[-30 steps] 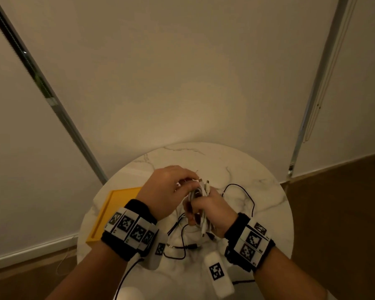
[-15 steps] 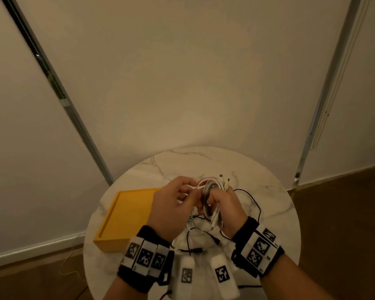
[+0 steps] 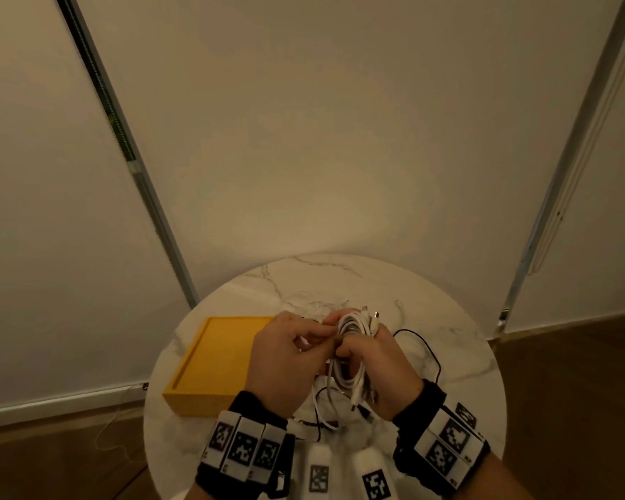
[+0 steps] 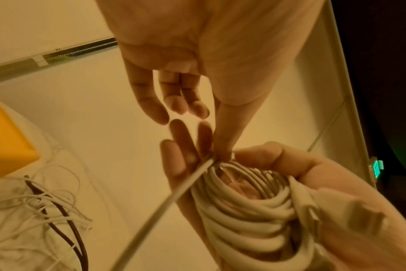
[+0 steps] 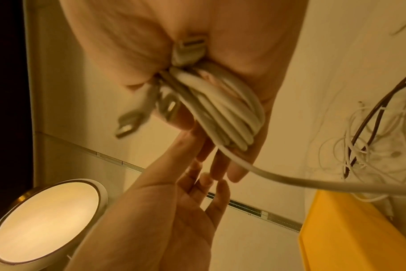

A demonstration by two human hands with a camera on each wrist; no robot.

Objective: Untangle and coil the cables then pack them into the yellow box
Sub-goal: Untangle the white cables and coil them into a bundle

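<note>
My right hand (image 3: 358,351) grips a coil of white cable (image 3: 350,330) above the round marble table (image 3: 340,279), with USB plugs (image 5: 188,47) sticking out of the fist. My left hand (image 3: 325,335) meets the coil from the left; its thumb and forefinger pinch the coil's free strand (image 4: 188,185), its other fingers (image 4: 174,102) hang relaxed. That strand (image 5: 290,180) runs down toward the table. The yellow box (image 3: 213,362) lies open on the table's left side. Nothing shows in the part of its inside that I see.
Under my hands lies a tangle of thin white cables (image 4: 46,210) with a dark cable (image 4: 65,236) through it. A black cable (image 3: 426,351) loops at the table's right. A round lamp (image 5: 44,220) glows nearby. Wall panels stand behind the table.
My left hand has come off the top of the coil to its left side. The coil now stands higher and more upright in my right hand.
</note>
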